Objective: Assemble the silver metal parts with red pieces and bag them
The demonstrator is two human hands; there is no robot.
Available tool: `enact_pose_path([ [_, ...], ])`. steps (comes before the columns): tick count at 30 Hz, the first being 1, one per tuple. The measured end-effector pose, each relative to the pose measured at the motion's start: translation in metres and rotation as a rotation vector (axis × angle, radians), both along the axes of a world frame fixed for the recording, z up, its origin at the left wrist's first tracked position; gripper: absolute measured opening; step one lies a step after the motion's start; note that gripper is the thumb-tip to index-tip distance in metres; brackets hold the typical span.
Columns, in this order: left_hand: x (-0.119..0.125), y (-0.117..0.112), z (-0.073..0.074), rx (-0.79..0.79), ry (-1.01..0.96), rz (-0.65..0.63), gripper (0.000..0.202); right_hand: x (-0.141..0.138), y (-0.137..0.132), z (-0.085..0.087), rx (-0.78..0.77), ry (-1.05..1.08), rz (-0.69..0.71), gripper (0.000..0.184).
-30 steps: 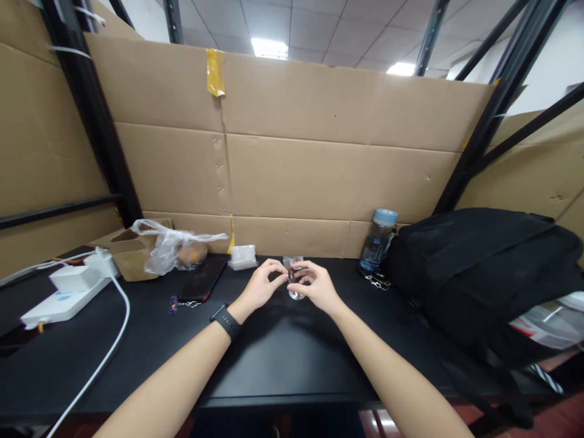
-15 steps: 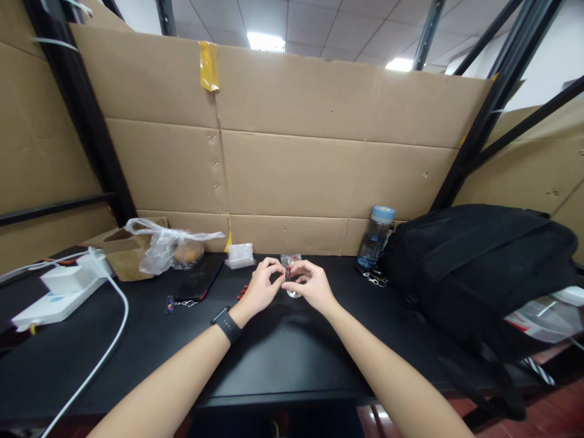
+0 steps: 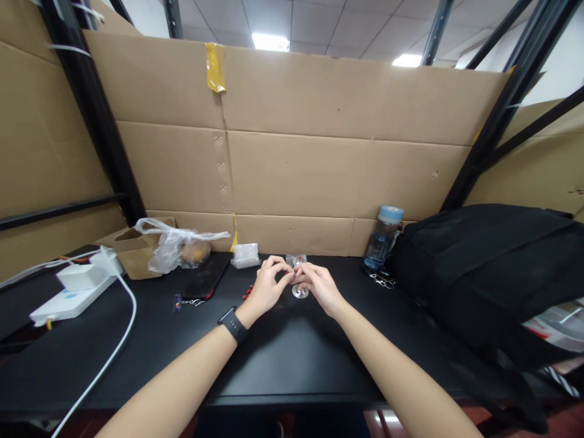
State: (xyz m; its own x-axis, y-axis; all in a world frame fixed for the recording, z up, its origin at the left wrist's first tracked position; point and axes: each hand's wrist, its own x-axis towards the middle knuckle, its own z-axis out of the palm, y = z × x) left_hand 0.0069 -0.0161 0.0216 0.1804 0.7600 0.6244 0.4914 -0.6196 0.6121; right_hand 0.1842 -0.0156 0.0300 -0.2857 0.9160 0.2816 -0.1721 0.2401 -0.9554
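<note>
- the left hand (image 3: 270,285) had its thumb and forefinger drawn in at the fingertips, facing the right hand; whether it pinched anything could not be told.
- the right hand (image 3: 319,286) had its fingers bunched, tips meeting those of the left; its grip was likewise too covered to tell.
- a shiny, clear-to-silver round disc (image 3: 300,292) showed just below the right hand's fingertips, over the black smooth-topped table (image 3: 296,359).
- small bright-red pieces (image 3: 247,292) lay just left of the left hand, partly hidden by it.
- a small clear plastic packet with a red mark (image 3: 296,260) lay just beyond both hands.
- a whitish translucent blocky packet (image 3: 246,255) lay beyond the left hand, to its left.
- a clear bottle with a light-blue lid (image 3: 383,237) stood upright, well right of the right hand.
</note>
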Motion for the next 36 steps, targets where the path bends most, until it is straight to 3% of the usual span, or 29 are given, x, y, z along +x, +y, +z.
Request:
enact_pose_path([
  [5, -0.001, 0.001, 0.000, 0.006, -0.036, -0.012, 0.011, 0.007, 0.005, -0.002, 0.076, -0.102, -0.021, 0.033],
  [11, -0.003, 0.001, 0.000, 0.014, 0.002, -0.029, 0.011, 0.009, 0.007, -0.003, 0.327, -0.337, -0.112, 0.023],
  [14, -0.003, 0.002, 0.001, 0.026, -0.032, -0.040, 0.010, 0.009, 0.008, -0.004, 0.333, -0.410, -0.123, 0.024],
  [17, -0.002, 0.000, 0.003, 0.037, -0.094, -0.030, 0.025, 0.011, 0.010, -0.006, 0.367, -0.516, -0.144, 0.020],
  [20, -0.001, -0.005, 0.005, 0.008, 0.080, -0.031, 0.024, 0.013, 0.012, -0.008, 0.462, -0.622, -0.187, 0.013],
  [23, -0.001, -0.008, 0.003, -0.015, 0.257, -0.006, 0.016, 0.014, 0.011, -0.006, 0.459, -0.645, -0.193, 0.012],
  [31, -0.006, 0.000, -0.004, -0.002, 0.388, 0.090, 0.013, 0.015, 0.011, -0.005, 0.529, -0.711, -0.183, 0.012],
  [36, -0.011, 0.000, -0.003, -0.045, 0.479, 0.105, 0.016, 0.025, 0.016, -0.011, 0.530, -0.993, -0.208, 0.020],
])
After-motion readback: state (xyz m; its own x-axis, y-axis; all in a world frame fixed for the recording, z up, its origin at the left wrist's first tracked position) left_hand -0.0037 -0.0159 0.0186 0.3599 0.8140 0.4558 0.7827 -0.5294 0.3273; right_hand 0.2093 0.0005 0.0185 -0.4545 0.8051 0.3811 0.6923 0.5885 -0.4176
